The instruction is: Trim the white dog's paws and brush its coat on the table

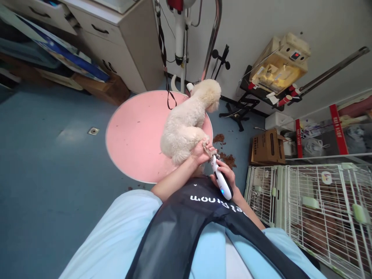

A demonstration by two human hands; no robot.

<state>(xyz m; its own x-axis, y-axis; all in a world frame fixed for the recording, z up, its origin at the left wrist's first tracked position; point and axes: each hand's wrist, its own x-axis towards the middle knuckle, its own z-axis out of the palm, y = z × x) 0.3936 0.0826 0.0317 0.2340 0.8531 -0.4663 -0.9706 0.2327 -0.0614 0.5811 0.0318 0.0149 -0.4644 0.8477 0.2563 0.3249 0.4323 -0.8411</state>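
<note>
A cream-white curly-coated dog (186,124) stands or crouches on a round pink grooming table (133,135), its head turned away to the right. Near the table's right edge, my left hand (201,153) is closed around one of its paws (208,146). My right hand (227,174) grips a white and black pet hair clipper (221,179), on which a blue light glows. The clipper's head is right at the paw; whether the blade touches the fur I cannot tell. A black apron (186,209) covers my front.
A dark strap (167,89) hangs in a loop over the table, beside a metal post (213,38). Brown hair clumps (228,159) lie on the floor. At right are a white wire cage (316,209), a cardboard box (269,147) and a yellowish machine (280,66). Cabinets (116,42) stand behind.
</note>
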